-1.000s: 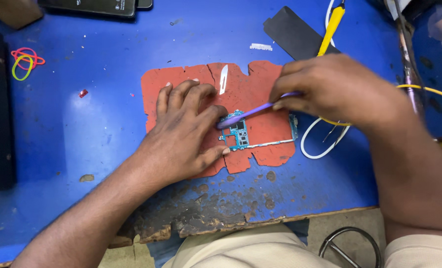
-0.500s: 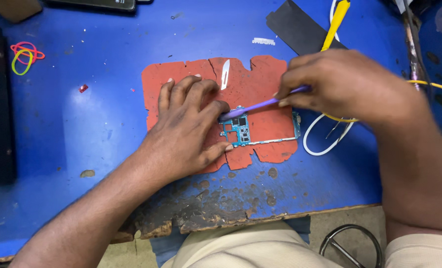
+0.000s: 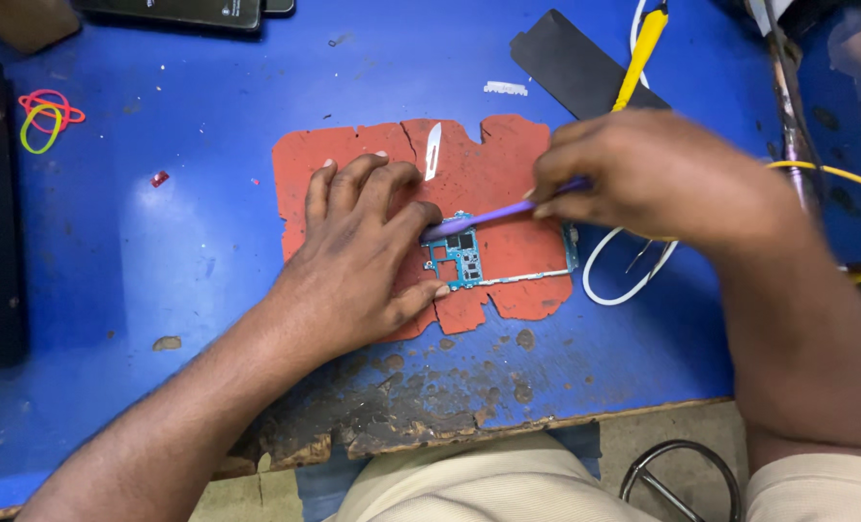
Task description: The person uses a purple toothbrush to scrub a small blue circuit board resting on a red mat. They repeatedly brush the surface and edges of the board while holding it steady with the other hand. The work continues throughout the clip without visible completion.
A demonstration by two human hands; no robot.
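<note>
Pinning the circuit board (image 3: 464, 256) flat, your left hand (image 3: 363, 256) lies spread on the red mat (image 3: 353, 159), its fingertips and thumb at the board's near-left edge. Your right hand (image 3: 658, 179) is closed on a purple tool (image 3: 493, 215), whose long axis runs from that hand leftward and slightly toward you, the tip resting on the board just beside your left index finger. So the board sits between both hands, touching the left and reached by the right only through the tool. A small blade (image 3: 432, 150) lies beyond your left fingers; a white cable (image 3: 604, 280) loops under your right wrist.
</note>
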